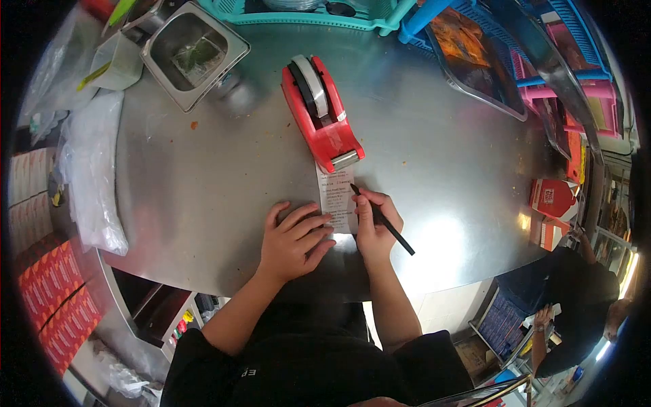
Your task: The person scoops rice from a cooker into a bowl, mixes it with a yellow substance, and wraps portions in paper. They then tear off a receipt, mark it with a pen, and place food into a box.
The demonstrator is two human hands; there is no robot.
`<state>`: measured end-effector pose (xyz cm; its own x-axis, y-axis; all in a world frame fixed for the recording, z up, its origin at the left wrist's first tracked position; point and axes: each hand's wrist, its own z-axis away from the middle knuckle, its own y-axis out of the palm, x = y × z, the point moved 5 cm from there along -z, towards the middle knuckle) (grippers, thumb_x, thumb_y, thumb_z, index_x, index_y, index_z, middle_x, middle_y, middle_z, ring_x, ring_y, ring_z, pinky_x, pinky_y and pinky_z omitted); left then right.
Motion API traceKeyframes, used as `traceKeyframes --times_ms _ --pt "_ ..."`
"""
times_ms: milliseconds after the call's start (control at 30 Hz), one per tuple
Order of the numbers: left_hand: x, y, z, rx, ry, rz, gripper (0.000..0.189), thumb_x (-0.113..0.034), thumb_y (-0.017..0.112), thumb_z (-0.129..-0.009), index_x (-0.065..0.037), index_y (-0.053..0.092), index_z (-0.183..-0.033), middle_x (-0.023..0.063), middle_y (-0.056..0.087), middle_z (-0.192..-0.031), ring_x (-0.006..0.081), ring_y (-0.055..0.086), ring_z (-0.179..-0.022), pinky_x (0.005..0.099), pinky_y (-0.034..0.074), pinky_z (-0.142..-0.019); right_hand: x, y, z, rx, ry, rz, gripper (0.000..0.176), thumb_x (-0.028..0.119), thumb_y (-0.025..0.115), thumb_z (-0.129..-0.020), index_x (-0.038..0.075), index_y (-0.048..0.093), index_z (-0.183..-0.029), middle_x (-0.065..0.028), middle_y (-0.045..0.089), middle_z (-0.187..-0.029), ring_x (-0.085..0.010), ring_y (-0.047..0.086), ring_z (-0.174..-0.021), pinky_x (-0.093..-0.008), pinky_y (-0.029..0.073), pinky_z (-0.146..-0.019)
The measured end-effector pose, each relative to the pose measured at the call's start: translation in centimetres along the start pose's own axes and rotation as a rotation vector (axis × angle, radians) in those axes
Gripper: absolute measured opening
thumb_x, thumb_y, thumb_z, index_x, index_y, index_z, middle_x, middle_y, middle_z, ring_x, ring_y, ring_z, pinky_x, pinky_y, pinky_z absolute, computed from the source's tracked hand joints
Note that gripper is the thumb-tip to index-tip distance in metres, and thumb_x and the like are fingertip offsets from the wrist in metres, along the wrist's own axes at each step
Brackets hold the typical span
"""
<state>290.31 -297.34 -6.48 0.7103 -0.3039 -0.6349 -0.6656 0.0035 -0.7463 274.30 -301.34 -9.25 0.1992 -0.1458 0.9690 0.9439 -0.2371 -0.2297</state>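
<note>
A narrow printed paper slip (336, 197) lies on the steel table, its far end against the front of a red tape dispenser (319, 112). My left hand (296, 237) rests beside the slip with fingers spread, the fingertips touching its left edge. In my right hand (375, 227) is a black pen (393, 230), its tip at the upper right part of the slip. The slip's print is too small to read fully. A roll of tape (311, 85) sits in the dispenser.
A metal pan (227, 47) stands at the back left, near a pile of plastic bags (95, 176). A teal basket (305, 19) and blue racks (434, 17) line the far edge. Red boxes (553, 200) sit at right. Another person (580, 305) stands at the lower right.
</note>
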Motion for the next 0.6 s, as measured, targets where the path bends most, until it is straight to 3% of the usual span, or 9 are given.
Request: traceKeyframes --times_ms 100,167,400,533,600 --pt "0.0 -0.2 0.0 -0.009 0.0 -0.001 0.015 -0.025 0.072 -0.069 -0.017 0.068 -0.081 -0.0049 0.064 -0.1 0.0165 0.053 -0.109 0.0474 0.03 -0.096 0.9 0.6 -0.1 0.117 -0.178 0.109 0.007 0.007 0.067 -0.079 0.002 0.064 -0.083 -0.0097 0.065 -0.073 -0.0181 0.06 -0.061 -0.026 0.046 -0.058" --pt "0.1 -0.3 0.0 -0.01 -0.002 0.009 0.014 -0.025 0.072 -0.069 -0.016 0.068 -0.08 -0.0048 0.064 -0.099 0.0168 0.054 -0.109 0.0473 0.031 -0.096 2.6 1.3 0.1 0.309 -0.472 0.255 0.006 0.004 0.067 -0.075 0.003 0.063 -0.079 -0.0122 0.064 -0.073 -0.0254 0.061 -0.062 -0.0299 0.047 -0.058" --pt "0.1 -0.4 -0.2 -0.015 -0.004 -0.027 0.013 -0.025 0.071 -0.07 -0.016 0.067 -0.077 -0.006 0.063 -0.096 0.0148 0.054 -0.108 0.0462 0.03 -0.095 1.8 1.2 0.1 0.176 -0.32 0.21 0.006 0.004 0.065 -0.075 0.003 0.061 -0.079 -0.011 0.063 -0.073 -0.0273 0.061 -0.064 -0.0329 0.047 -0.059" --pt "0.0 -0.2 -0.1 -0.014 -0.011 0.015 0.01 -0.024 0.071 -0.071 -0.016 0.068 -0.076 -0.0062 0.065 -0.094 0.0148 0.054 -0.109 0.0456 0.028 -0.097 2.2 0.8 0.3 0.145 -0.326 0.247 0.006 0.004 0.065 -0.074 0.004 0.06 -0.078 -0.0111 0.064 -0.074 -0.0273 0.062 -0.066 -0.034 0.047 -0.06" --pt "0.1 -0.1 0.0 -0.025 -0.006 0.017 0.009 -0.023 0.071 -0.071 -0.016 0.068 -0.076 -0.0064 0.065 -0.092 0.0147 0.054 -0.109 0.0455 0.028 -0.097 2.6 1.1 0.2 0.243 -0.411 0.254 0.007 0.003 0.066 -0.073 0.004 0.06 -0.077 -0.0109 0.064 -0.076 -0.0275 0.062 -0.066 -0.036 0.047 -0.061"
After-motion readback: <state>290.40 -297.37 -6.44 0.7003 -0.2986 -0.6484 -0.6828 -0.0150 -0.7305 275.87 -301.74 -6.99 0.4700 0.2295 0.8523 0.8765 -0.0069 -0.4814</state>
